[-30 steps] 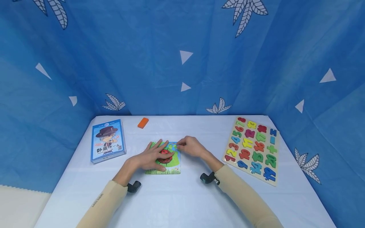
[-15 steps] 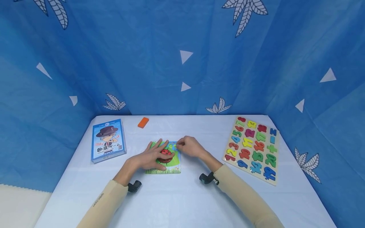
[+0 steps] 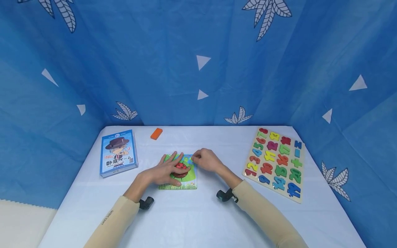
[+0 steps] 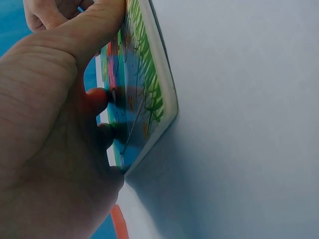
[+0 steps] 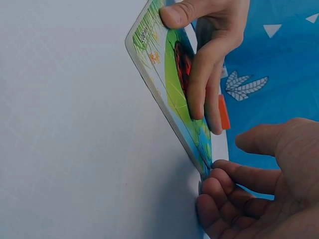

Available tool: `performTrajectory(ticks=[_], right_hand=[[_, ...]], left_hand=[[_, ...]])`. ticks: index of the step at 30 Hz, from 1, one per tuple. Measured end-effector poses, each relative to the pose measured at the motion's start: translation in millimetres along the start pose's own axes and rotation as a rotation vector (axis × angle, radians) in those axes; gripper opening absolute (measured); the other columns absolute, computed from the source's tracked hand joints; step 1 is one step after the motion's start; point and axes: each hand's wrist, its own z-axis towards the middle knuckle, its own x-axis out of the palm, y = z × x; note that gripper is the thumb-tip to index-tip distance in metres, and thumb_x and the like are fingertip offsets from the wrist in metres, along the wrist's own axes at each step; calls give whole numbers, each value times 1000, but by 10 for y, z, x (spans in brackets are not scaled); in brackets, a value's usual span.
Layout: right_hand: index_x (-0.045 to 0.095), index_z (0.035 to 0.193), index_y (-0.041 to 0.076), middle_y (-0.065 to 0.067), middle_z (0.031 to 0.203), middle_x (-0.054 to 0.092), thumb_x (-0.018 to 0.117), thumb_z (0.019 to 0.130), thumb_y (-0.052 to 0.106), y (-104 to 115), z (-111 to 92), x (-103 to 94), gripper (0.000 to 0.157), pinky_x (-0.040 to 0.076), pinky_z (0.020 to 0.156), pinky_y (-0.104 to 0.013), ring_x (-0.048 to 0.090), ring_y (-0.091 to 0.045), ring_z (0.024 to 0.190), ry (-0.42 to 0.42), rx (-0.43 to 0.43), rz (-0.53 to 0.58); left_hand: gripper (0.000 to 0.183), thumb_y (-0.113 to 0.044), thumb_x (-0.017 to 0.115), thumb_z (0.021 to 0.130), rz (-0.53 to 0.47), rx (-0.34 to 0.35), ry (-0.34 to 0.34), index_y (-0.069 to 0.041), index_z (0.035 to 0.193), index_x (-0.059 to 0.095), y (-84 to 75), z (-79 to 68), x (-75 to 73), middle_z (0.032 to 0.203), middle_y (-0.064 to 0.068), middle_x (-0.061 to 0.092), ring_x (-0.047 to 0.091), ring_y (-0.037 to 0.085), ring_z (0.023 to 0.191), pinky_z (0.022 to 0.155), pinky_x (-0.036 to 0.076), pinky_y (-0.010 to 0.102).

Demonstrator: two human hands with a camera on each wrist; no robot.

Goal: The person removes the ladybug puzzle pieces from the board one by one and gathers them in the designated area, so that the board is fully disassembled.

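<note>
A flat square picture puzzle (image 3: 187, 178) with a red ladybug on green grass lies on the table, thin seams between its pieces. Spread across it, my left hand (image 3: 162, 172) rests its fingers on the picture, the thumb near the bottom edge. My right hand (image 3: 208, 160) is at the puzzle's top right corner. In the right wrist view the index fingertip touches that corner of the puzzle (image 5: 174, 94), the thumb (image 5: 259, 138) stands apart from it, and the other fingers bend loosely beside the edge. The left palm hides part of the puzzle.
A blue card game box (image 3: 118, 153) stands at the left. Behind the puzzle lies an orange block (image 3: 156, 133). To the right is a number board (image 3: 274, 162) with colourful digits. A blue patterned curtain (image 3: 173, 69) closes off the table's back and sides.
</note>
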Motion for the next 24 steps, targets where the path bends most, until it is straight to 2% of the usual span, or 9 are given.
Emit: performTrajectory(ticks=[15,24], right_hand=[[77,106,2,-6,100,66,60,98,23,6,-6,0,28,53,74,-32,60,-16,86,-65,-7,2],[77,108,5,-9,108,74,58,100,25,-14,22,11,28,55,85,-37,66,-21,100,-81,9,1]], left_hand=[[66,-56,72,86,-6,-10,-18,-42,146,50,0,6,33,170,7,1,-10,37,154,118,-5,68],[66,-59,71,85,-4,-9,-19,-41,146,51,12,12,39,170,7,2,-9,37,155,118,-5,68]])
